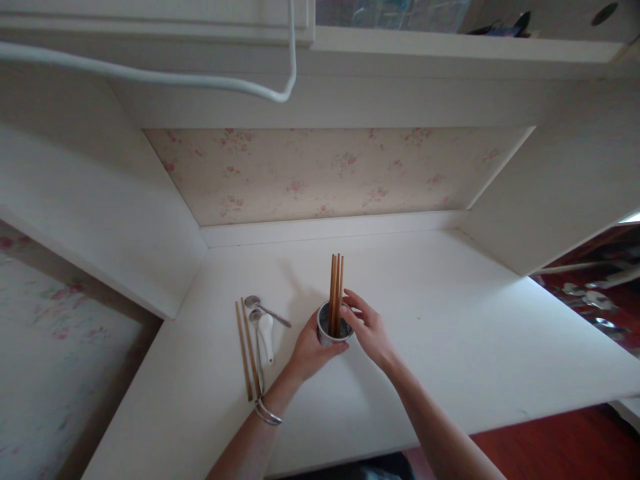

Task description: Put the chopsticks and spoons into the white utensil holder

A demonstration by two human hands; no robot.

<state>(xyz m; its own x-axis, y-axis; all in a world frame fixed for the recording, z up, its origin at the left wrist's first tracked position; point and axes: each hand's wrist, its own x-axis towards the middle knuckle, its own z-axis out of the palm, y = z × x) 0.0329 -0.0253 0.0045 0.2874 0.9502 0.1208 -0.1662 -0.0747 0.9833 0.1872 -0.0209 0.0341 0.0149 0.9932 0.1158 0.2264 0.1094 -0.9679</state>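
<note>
Head view: on the white desktop (425,347), the left hand (311,350) clasps a metal cup (324,321), fingers curled round its side. Wooden chopsticks (336,287) stand in the cup, the right hand (371,330) reaching its fingertips to them at the rim (pinching or merely touching, I cannot tell). Left of the cup lie two loose chopsticks (243,351), two metal spoons (252,302) and a white soup spoon (267,330). Arranging the standing chopsticks seems the step in hand; the next move probably calls for a steady cup.
</note>
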